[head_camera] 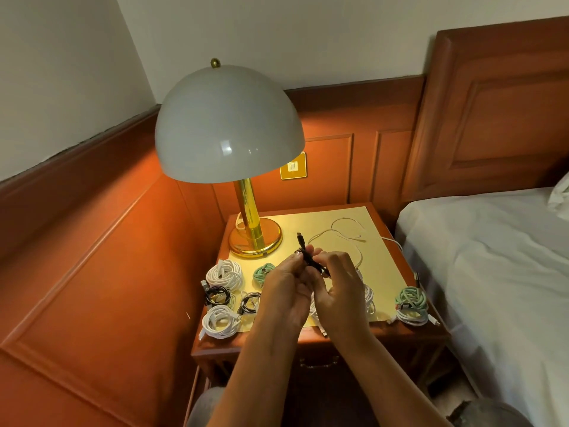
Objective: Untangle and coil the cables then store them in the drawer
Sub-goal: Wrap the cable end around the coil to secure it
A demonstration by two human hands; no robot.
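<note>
Both hands (pixel 311 282) around black cable (pixel 303 246)

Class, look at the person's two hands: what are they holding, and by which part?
Both hands, left hand and right hand, hold a black cable by its bunched middle; one plug end sticks up free.

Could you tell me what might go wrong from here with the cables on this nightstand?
1. The mint green coil and white coil sit at the nightstand's right front corner; a nudge could drop them.
2. The loose white cable trails over the right edge and could snag.
3. The short black cable, pinched in both hands, could spring uncoiled.
</note>
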